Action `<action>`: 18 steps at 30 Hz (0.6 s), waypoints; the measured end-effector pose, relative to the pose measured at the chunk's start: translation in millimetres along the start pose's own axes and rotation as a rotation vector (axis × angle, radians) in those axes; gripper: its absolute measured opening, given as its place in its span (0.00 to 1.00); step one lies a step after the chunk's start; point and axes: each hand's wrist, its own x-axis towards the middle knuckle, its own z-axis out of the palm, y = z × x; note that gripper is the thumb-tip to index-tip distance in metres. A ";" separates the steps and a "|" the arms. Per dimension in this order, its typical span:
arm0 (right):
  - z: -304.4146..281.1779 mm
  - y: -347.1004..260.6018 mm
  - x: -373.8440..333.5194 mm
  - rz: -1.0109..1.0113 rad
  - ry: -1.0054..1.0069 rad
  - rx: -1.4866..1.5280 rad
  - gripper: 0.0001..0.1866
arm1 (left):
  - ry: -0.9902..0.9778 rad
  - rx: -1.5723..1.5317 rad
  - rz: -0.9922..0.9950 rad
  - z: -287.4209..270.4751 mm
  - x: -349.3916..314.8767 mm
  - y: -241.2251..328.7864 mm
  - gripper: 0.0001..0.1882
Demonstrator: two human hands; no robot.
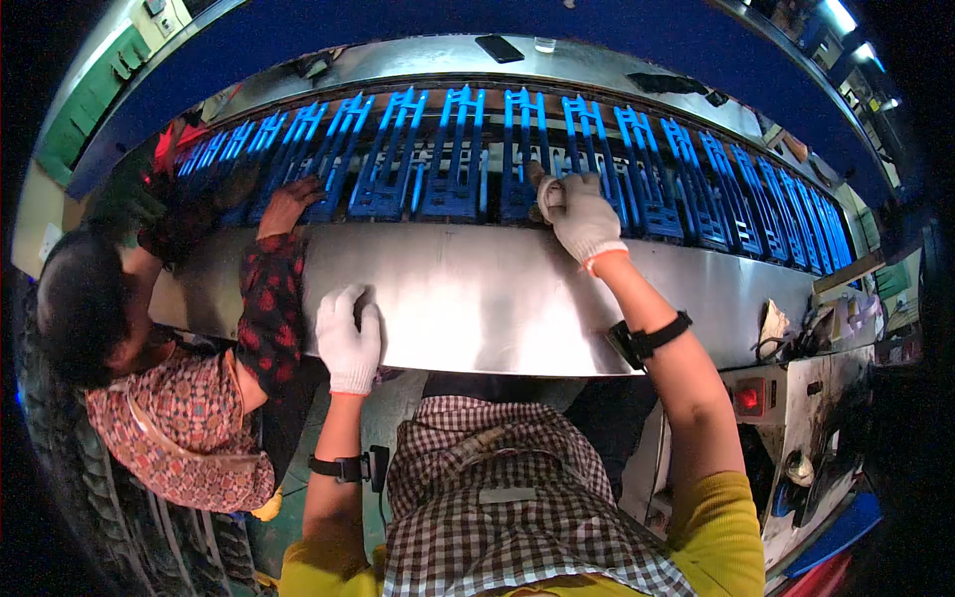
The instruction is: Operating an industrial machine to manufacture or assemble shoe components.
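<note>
My left hand (348, 340), in a white knit glove, rests on the near edge of a shiny steel ledge (458, 289). Its fingers are loosely bent, and nothing shows in them. Farther forward, my right hand (580, 214), gloved the same way, reaches over the ledge to a long row of blue-lit slotted frames (468, 149). Its thumb and fingers close around a small pale thing at the near end of one frame; what it is I cannot make out.
On the left, a co-worker's bare hand (286, 206) touches the same row. Behind the row, a dark phone (498, 48), a clear cup (544, 45) and a black cloth (665, 85) lie on a metal shelf. A cabinet with a red switch (749, 397) stands at right.
</note>
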 end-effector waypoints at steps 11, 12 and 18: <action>96.1 -40.4 127.3 -0.268 -0.269 -0.281 0.12 | -0.025 0.026 0.037 2.8 20.2 -6.8 0.10; 99.6 -40.4 151.0 -0.141 -0.334 -0.334 0.13 | -0.017 0.018 0.032 0.6 21.4 -3.9 0.10; 156.3 -23.7 269.5 -0.131 -0.088 -0.417 0.23 | -0.047 -0.042 -0.010 -14.0 24.0 0.4 0.11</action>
